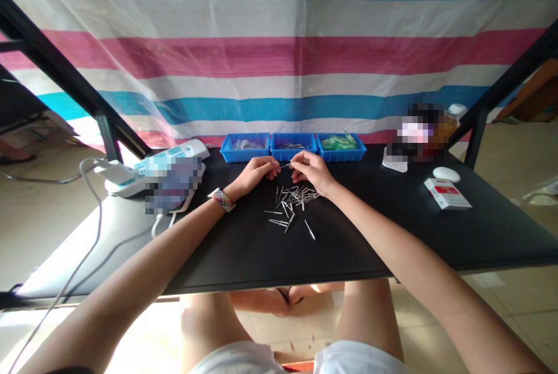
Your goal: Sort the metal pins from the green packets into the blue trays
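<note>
White cloth of the shorts (244, 359) is nearest, before the black table (226, 255). On this table lies the pile of metal pins (299, 195), and one loose pin (310, 230) rests at its near side. Left of the pile, a colourful band (223, 200) goes around the left wrist; right of it, well apart, there is a white and red box (447, 194). Just beyond the pile, the left hand (258, 174) and the right hand (314, 171) come close together, and the fingertips of both pinch one thin pin (286, 165) between them. Farther than the pile stand three blue bins (293, 155) in a row, the middle one containing more pins. Behind everything hangs a striped sheet (261, 57).
</note>
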The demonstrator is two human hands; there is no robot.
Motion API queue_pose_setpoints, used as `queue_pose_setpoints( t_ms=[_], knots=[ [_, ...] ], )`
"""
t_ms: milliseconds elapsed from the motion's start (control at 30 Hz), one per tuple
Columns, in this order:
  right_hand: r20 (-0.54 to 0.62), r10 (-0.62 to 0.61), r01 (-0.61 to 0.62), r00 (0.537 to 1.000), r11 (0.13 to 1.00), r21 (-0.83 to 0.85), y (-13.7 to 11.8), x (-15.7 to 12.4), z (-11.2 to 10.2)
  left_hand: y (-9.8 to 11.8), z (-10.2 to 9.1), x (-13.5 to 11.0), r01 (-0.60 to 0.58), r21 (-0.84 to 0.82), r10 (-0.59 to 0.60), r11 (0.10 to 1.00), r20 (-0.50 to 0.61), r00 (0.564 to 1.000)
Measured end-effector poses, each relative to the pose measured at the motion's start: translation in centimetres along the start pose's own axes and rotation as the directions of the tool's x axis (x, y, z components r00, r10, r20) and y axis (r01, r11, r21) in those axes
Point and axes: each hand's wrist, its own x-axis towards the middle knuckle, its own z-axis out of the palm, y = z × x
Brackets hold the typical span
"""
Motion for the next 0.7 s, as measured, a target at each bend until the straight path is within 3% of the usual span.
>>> queue_pose_setpoints(
  t_ms=[133, 433, 700],
  knots=[
    [0.024, 0.001, 0.0, 1.0, 1.0, -0.02, -0.3, 0.0, -0.1, -0.1, -0.1, -0.1, -0.011, 0.002, 0.01, 1.0, 0.011, 1.0],
    [0.017, 0.124, -0.124, 0.992, 0.992, -0.003, -1.1, -0.1, -0.3, 0.0, 0.2, -0.1, -0.031, -0.008, 0.031, 0.999, -0.028, 0.999],
    [0.002, 0.081, -0.081, 0.997, 0.997, -0.012, -1.2, -0.4, -0.1, -0.1, 0.3, 0.0, -0.048, -0.021, 0.048, 0.999, -0.013, 0.999]
  ],
)
